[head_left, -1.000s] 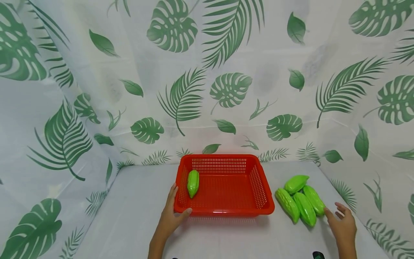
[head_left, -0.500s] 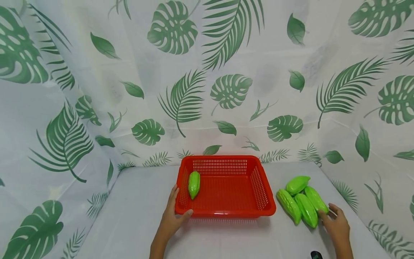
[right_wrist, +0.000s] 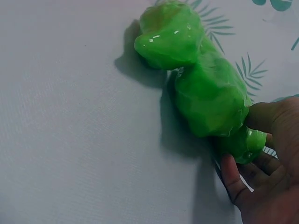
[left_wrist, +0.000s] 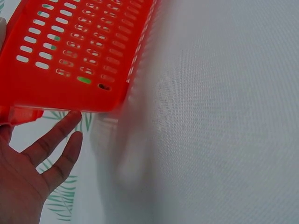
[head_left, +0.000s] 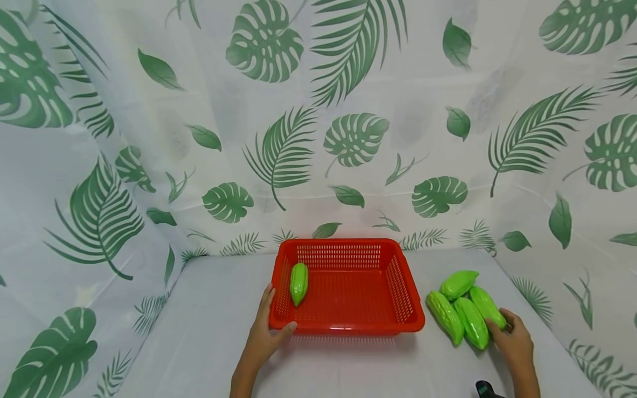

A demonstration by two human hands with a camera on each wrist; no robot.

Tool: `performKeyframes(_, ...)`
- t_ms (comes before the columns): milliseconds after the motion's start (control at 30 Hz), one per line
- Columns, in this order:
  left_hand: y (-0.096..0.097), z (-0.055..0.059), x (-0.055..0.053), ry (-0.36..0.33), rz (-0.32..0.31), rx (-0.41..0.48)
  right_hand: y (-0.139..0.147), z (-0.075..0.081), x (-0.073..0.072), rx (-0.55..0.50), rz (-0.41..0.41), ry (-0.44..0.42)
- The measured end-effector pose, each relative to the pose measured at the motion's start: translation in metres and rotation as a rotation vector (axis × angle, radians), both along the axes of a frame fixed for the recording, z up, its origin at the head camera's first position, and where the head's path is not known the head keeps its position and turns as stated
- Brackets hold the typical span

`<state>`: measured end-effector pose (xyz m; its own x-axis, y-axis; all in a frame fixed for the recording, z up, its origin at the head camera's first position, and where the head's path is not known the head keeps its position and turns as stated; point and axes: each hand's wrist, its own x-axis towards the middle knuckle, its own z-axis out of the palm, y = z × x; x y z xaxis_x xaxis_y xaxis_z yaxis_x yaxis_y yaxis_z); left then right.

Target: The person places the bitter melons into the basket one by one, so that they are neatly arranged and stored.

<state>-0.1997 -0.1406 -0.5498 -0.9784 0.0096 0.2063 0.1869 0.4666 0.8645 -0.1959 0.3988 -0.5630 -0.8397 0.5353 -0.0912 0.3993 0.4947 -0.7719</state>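
Note:
A red perforated plastic basket stands at the table's centre, with one bright green bitter melon inside on its left. My left hand rests at the basket's front left corner, fingers along the left side and thumb by the front rim; its fingers look straight in the left wrist view. Several more bitter melons lie bunched right of the basket. The rightmost bitter melon has its near end between the thumb and fingers of my right hand. In the right wrist view that end is partly hidden.
A pale cloth covers the table. Leaf-printed sheeting rises behind it and along both sides. At the bottom edge, left of the right forearm, a small black object shows in part.
My right hand has moved left to the rightmost bitter melon, and its thumb and fingers have come around the near end. The left hand and basket have stayed in place.

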Motion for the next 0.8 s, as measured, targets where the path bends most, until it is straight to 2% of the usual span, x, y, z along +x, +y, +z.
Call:
performKeyframes(333,0.0,0.0011,0.0008,0.005,-0.008,0.012,0.0008,0.0031,0.0004,0.01,0.033,-0.038)
performKeyframes(667,0.0008,-0.0001,0.0015,-0.004,-0.008,0.019,-0.0001,-0.0002,0.0001,0.009,-0.012,-0.04)
performKeyframes(800,0.0007,-0.0001,0.0001,-0.005,-0.009,0.014,0.0,-0.0023,0.0,-0.03,-0.045,-0.031)
